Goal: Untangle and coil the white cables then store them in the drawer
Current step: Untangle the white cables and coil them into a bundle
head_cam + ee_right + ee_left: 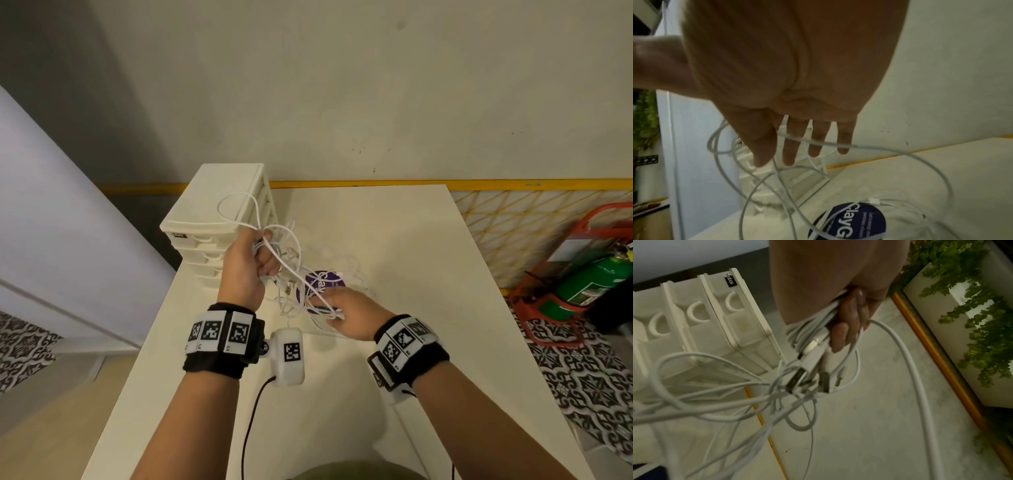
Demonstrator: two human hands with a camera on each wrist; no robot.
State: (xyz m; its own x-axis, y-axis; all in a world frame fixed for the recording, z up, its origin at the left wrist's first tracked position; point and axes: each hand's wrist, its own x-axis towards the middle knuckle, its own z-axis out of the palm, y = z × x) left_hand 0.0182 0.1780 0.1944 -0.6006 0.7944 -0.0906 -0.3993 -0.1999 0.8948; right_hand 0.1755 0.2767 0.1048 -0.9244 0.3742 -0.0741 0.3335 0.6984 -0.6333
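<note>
A tangle of white cables (295, 270) hangs between my hands above the white table (404, 240). My left hand (262, 255) is raised beside the cream drawer unit (212, 212) and grips a bunch of cable ends. In the left wrist view its fingers (849, 321) curl round the bundle, with USB plugs (797, 379) sticking out below. The cable loops (715, 402) sag toward the table. My right hand (337, 310) reaches low over a purple round label (322, 284). Its fingers (789, 146) are straight and spread, and one cable (900, 151) lies across them.
All drawers (694, 313) of the unit look closed. More cable (900, 201) lies on the table around the purple label (855, 222). A green extinguisher (582, 284) in a red stand sits on the floor at right. A white cabinet (51, 222) stands at left.
</note>
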